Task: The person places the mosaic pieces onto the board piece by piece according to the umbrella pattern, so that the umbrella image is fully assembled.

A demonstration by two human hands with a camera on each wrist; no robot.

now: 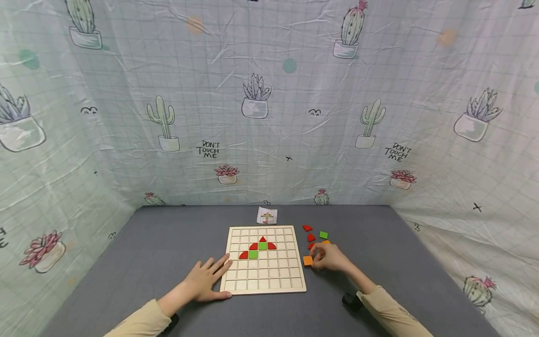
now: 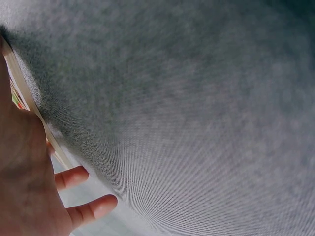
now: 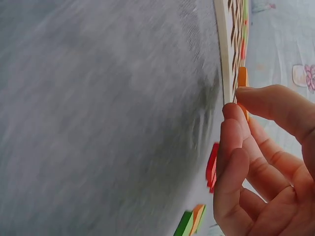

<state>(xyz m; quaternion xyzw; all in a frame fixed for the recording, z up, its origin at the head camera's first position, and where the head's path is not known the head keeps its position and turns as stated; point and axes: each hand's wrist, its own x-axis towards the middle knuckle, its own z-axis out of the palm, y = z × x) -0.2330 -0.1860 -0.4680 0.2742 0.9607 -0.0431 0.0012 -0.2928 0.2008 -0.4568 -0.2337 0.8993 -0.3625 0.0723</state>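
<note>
A pale wooden grid board [image 1: 269,276] lies on the grey table. My left hand [image 1: 204,281] rests at its left edge, fingers spread, fingertips on the rim. In the left wrist view the fingers [image 2: 93,210] extend straight. Beyond the board's right edge, my right hand [image 1: 331,258] pinches an orange square tile [image 1: 308,260] between thumb and fingers. The right wrist view shows this tile [image 3: 242,76] on edge, close to the board's rim. On the board, a red triangle [image 1: 263,239] tops two green squares [image 1: 263,245] and several red rounded pieces [image 1: 244,255].
Right of the board lie several red pieces [image 1: 307,228], a green square [image 1: 323,235] and another orange piece [image 1: 326,242], partly hidden by the right hand. A small printed pattern card [image 1: 267,216] lies behind the board. A cactus-print curtain [image 1: 269,154] surrounds the table.
</note>
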